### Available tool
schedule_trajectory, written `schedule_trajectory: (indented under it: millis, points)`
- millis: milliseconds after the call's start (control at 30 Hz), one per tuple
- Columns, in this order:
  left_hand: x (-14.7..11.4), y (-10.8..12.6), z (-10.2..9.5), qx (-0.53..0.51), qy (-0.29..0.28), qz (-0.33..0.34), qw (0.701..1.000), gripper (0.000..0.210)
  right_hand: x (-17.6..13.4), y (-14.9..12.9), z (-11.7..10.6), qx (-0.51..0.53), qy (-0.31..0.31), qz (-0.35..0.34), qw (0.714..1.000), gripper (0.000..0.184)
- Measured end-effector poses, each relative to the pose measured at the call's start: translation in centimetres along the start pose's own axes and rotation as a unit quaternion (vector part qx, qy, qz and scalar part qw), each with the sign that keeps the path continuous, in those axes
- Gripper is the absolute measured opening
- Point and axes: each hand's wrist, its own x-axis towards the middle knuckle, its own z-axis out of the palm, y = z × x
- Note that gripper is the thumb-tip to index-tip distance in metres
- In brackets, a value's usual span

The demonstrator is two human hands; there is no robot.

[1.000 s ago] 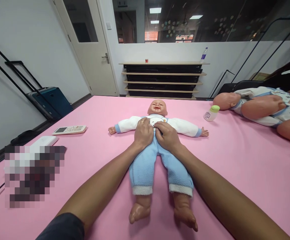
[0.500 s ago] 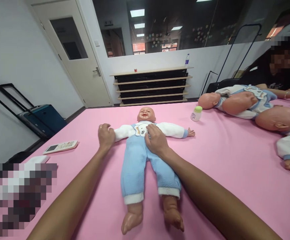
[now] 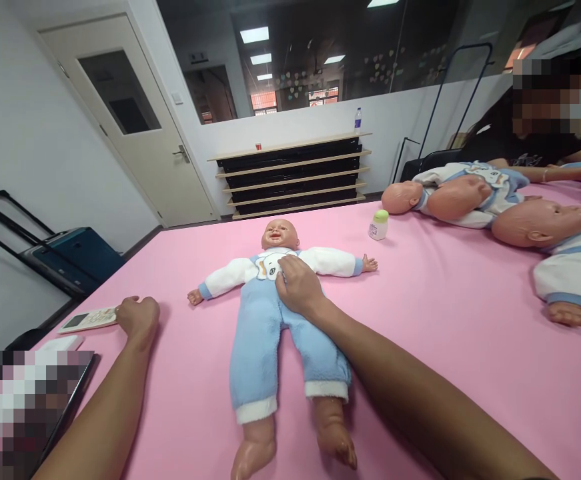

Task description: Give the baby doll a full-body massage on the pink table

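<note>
A baby doll [image 3: 257, 320] in a white-and-blue outfit lies face up on the pink table, arms spread and feet towards me. My right hand [image 3: 299, 285] rests on its chest and belly, fingers laid over the cloth and holding nothing. Over on the left, my left hand [image 3: 139, 319] is closed at the near right end of a white remote control [image 3: 90, 319]. Its fingertips touch that end and are partly hidden, while the remote lies flat on the table.
A green-capped white bottle [image 3: 379, 227] stands beyond the doll's outstretched arm. Several other dolls [image 3: 535, 223] lie at the right, near a seated person [image 3: 515, 133]. A dark flat object [image 3: 77, 387], partly blurred out, lies at the left front. A suitcase [image 3: 73, 260] stands beyond the left edge.
My left hand has left the doll's hand and moved left to the remote control. My right hand has stayed on the doll. The view has shifted slightly.
</note>
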Motion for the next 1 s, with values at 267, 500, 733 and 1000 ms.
schedule_trajectory:
  millis: [267,500,733,1000]
  points:
    - [-6.6,9.6,-1.2,-0.164,0.062,0.171,0.97,0.042,0.1,-0.2,-0.2,0.005,0.003,-0.006,1.0,0.024]
    - [-19.9,21.1,-1.8,-0.325,-0.141,0.435,0.828,0.03,0.0,0.1,-0.4,0.019,0.021,-0.022,0.999,0.027]
    - [-19.6,19.6,0.2,-0.304,-0.131,0.41,0.85,0.034,0.0,0.1,-0.5,0.042,-0.002,-0.067,0.997,0.029]
    - [-19.6,19.4,1.2,-0.25,-0.122,0.421,0.864,0.042,0.3,0.1,-0.4,0.058,-0.057,-0.044,0.996,0.028]
